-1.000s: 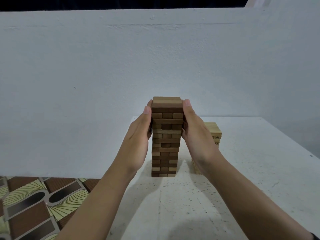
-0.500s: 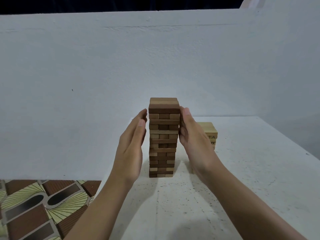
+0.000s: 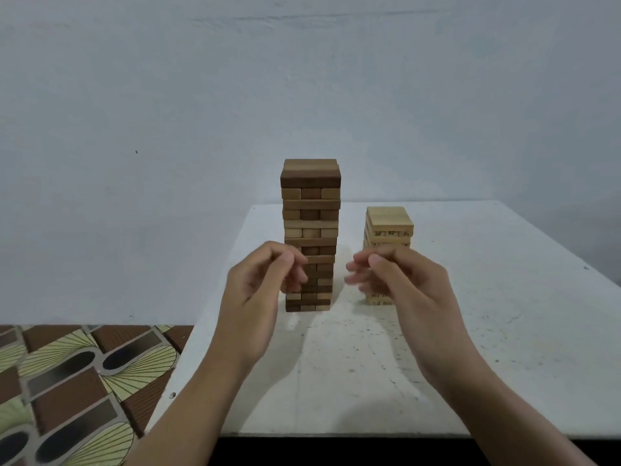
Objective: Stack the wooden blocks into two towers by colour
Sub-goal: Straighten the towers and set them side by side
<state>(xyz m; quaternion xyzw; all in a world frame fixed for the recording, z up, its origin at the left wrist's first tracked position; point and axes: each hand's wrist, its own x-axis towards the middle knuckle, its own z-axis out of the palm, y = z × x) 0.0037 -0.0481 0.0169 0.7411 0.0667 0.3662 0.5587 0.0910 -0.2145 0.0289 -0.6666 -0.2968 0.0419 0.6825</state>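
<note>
Patterned floor tiles lie left of the speckled white counter. On it a tall brown wooden-block tower stands apart from a shorter pale numbered-block tower. The left hand and right hand hover before the towers' lower halves, fingers loosely curled, empty.

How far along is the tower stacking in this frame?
Done: a tall brown tower and a shorter pale tower stand on the white table. In hand: nothing; the left hand and right hand hang loosely curled, empty. Left: no loose blocks visible, so probably finished.
</note>
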